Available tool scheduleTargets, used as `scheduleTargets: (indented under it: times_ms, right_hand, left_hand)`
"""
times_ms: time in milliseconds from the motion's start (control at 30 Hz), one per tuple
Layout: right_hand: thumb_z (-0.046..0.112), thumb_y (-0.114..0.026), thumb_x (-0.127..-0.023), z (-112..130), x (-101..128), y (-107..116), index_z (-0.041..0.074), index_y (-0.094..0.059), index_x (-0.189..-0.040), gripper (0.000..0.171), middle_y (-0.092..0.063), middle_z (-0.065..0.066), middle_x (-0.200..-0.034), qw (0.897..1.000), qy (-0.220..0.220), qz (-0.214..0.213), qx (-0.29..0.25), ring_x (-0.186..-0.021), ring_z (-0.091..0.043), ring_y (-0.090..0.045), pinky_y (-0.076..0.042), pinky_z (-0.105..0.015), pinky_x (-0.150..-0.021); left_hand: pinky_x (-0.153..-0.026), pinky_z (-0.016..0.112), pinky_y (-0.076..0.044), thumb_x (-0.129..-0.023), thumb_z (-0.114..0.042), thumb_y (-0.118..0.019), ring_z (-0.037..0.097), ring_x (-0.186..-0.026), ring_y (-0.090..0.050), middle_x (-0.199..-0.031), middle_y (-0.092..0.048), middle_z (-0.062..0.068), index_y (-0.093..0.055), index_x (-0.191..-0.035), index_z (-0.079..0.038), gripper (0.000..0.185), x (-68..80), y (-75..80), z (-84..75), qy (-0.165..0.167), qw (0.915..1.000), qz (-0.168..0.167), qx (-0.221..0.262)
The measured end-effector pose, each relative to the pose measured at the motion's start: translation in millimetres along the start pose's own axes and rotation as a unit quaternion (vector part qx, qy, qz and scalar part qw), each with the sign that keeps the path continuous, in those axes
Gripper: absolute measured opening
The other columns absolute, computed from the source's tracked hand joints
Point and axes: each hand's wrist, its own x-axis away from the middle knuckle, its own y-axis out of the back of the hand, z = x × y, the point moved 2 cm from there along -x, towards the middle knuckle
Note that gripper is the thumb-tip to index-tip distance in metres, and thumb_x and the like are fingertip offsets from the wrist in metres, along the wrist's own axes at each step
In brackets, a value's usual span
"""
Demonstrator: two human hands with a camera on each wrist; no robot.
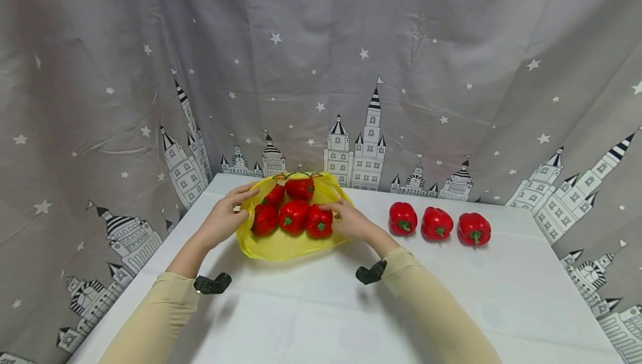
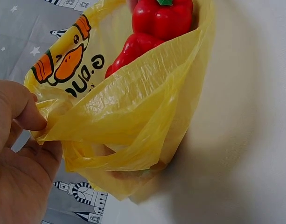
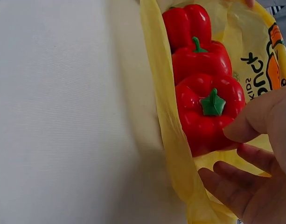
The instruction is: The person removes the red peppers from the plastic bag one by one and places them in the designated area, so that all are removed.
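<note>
A yellow plastic bag (image 1: 273, 249) with a printed duck face lies mouth open at the back left of the table. Several red bell peppers (image 1: 293, 217) are inside it. My left hand (image 1: 224, 220) pinches the bag's rim between thumb and fingers; the left wrist view shows the gathered plastic (image 2: 54, 116). At the opposite side, my right hand (image 1: 351, 222) reaches into the mouth and holds the rightmost bell pepper (image 3: 205, 130) with thumb and index finger at its side. The other fingers of that hand are loosely bent below the pepper.
Three more red bell peppers, a left one (image 1: 403, 218), a middle one (image 1: 437, 223) and a right one (image 1: 473, 229), stand in a row on the white table (image 1: 311, 319). A grey curtain (image 1: 301, 74) with castles and stars hangs behind and beside the table.
</note>
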Motion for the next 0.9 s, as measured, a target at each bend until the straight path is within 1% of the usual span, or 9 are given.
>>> scheduleTargets:
  times_ms: [100, 200, 333, 433, 533, 633, 767, 900]
  right_hand:
    - [0.004, -0.058, -0.092, -0.1, 3.3, 0.5, 0.025, -0.062, -0.144, 0.056, -0.045, -0.015, -0.148, 1.0, 0.0, 0.001, 0.001, -0.119, -0.03, -0.052, -0.047, -0.043, -0.095]
    - [0.003, -0.063, -0.09, -1.3, 5.4, -0.2, 0.024, -0.06, -0.145, 0.058, -0.044, -0.016, -0.149, 1.0, 0.009, 0.006, -0.006, -0.124, -0.031, -0.051, -0.047, -0.046, -0.101]
    - [0.002, -0.07, -0.086, -5.1, 5.6, -3.5, 0.018, -0.05, -0.153, 0.071, -0.038, -0.017, -0.154, 0.999, 0.027, 0.017, -0.03, -0.134, -0.033, -0.045, -0.042, -0.049, -0.109]
    - [0.005, -0.073, -0.086, -9.2, 3.2, -7.1, 0.015, -0.04, -0.158, 0.08, -0.036, -0.015, -0.158, 0.998, 0.035, 0.023, -0.055, -0.14, -0.033, -0.04, -0.037, -0.05, -0.114]
    - [0.007, -0.077, -0.086, -13.9, -0.7, -11.7, 0.016, -0.035, -0.16, 0.086, -0.037, -0.011, -0.16, 0.996, 0.029, 0.027, -0.086, -0.141, -0.031, -0.04, -0.034, -0.05, -0.116]
    - [0.009, -0.079, -0.084, -17.1, -4.1, -16.3, 0.018, -0.033, -0.161, 0.09, -0.038, -0.011, -0.158, 0.993, 0.017, 0.029, -0.116, -0.141, -0.031, -0.041, -0.034, -0.05, -0.116]
    - [0.009, -0.08, -0.084, -18.2, -6.9, -20.7, 0.02, -0.032, -0.161, 0.092, -0.04, -0.011, -0.157, 0.989, 0.007, 0.033, -0.145, -0.138, -0.029, -0.043, -0.035, -0.048, -0.115]
    - [0.009, -0.079, -0.084, -17.6, -8.1, -23.0, 0.021, -0.031, -0.162, 0.092, -0.041, -0.012, -0.156, 0.986, -0.003, 0.034, -0.163, -0.136, -0.028, -0.045, -0.037, -0.046, -0.113]
  left_hand:
    - [-0.112, 0.058, -0.037, -0.093, -0.001, -0.048, 0.036, -0.146, -0.036, -0.164, -0.03, 0.005, -0.047, -0.154, -0.006, 0.061, 0.0, 0.2, 0.9, -0.001, 1.0, -0.001, -0.002]
    - [-0.113, 0.057, -0.037, -0.093, -0.001, -0.048, 0.036, -0.146, -0.036, -0.164, -0.031, 0.005, -0.047, -0.153, -0.006, 0.06, 0.3, 0.4, 1.2, -0.003, 1.0, -0.003, -0.002]
    - [-0.113, 0.058, -0.036, -0.093, -0.001, -0.048, 0.036, -0.146, -0.035, -0.164, -0.031, 0.005, -0.047, -0.153, -0.005, 0.06, 0.9, -0.1, 0.9, -0.003, 1.0, -0.003, -0.001]
    - [-0.113, 0.058, -0.036, -0.093, -0.001, -0.049, 0.037, -0.146, -0.035, -0.165, -0.03, 0.005, -0.047, -0.153, -0.006, 0.061, 1.2, -0.9, 0.7, 0.001, 1.0, -0.002, 0.0]
    - [-0.113, 0.059, -0.035, -0.093, -0.001, -0.049, 0.037, -0.147, -0.034, -0.165, -0.03, 0.005, -0.047, -0.154, -0.007, 0.061, 1.5, -1.2, 0.9, 0.005, 1.0, -0.002, -0.002]
    - [-0.113, 0.059, -0.035, -0.093, -0.001, -0.049, 0.037, -0.147, -0.034, -0.165, -0.029, 0.006, -0.047, -0.154, -0.007, 0.061, 1.7, -1.2, 0.9, 0.008, 1.0, -0.002, -0.003]
    - [-0.112, 0.059, -0.036, -0.093, -0.002, -0.049, 0.036, -0.147, -0.034, -0.165, -0.03, 0.005, -0.047, -0.154, -0.008, 0.061, 1.9, -1.0, 0.8, 0.008, 1.0, -0.002, -0.002]
    - [-0.112, 0.06, -0.035, -0.093, -0.002, -0.049, 0.036, -0.147, -0.034, -0.165, -0.03, 0.005, -0.048, -0.153, -0.008, 0.06, 2.3, -0.5, 1.1, 0.007, 1.0, -0.003, -0.004]
